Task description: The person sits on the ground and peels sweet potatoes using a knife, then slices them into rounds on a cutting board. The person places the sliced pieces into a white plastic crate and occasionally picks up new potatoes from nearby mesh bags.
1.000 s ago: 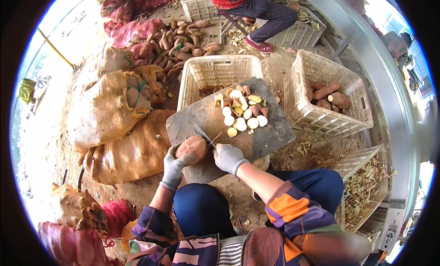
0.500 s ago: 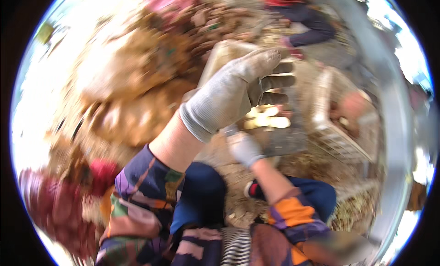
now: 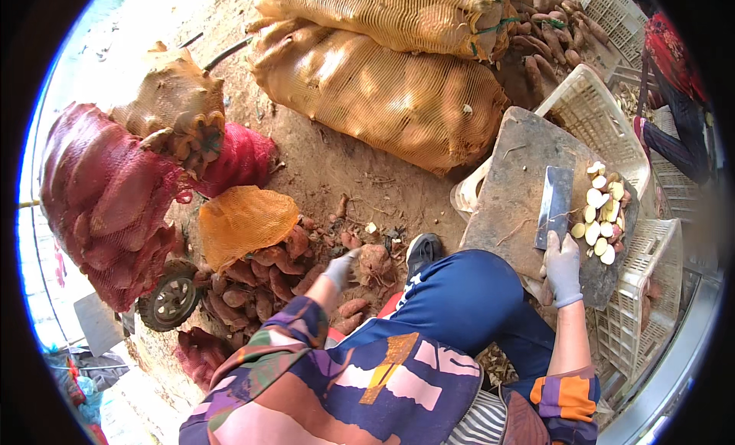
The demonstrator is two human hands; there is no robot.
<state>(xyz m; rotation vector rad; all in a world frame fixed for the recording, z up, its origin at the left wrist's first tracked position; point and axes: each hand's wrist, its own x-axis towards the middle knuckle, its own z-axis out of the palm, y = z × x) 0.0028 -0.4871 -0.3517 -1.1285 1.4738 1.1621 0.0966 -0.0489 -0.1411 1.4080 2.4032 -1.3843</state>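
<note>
My right hand (image 3: 561, 269), gloved in grey, is closed on the handle of a cleaver (image 3: 553, 204), whose blade lies on the worn cutting board (image 3: 498, 207). Cut sweet potato pieces (image 3: 601, 215) are heaped on the board's right part, beside the blade. My left hand (image 3: 342, 267), also gloved, reaches low to my left with fingers apart, beside a round sweet potato (image 3: 377, 265) at the edge of a loose pile of sweet potatoes (image 3: 237, 292) on the ground. Whether the fingertips touch it I cannot tell.
Mesh sacks (image 3: 383, 89) lie ahead; red sacks (image 3: 107, 192), an orange mesh bag (image 3: 249, 219) and a wheel (image 3: 172, 296) are at left. Plastic crates (image 3: 639, 307) flank the board. Another person (image 3: 674, 70) is at the upper right, near a metal rail (image 3: 689, 330).
My view has swung left. My left hand has let go of the sweet potato held earlier, risen, then moved down toward the ground pile. My right hand still grips the cleaver.
</note>
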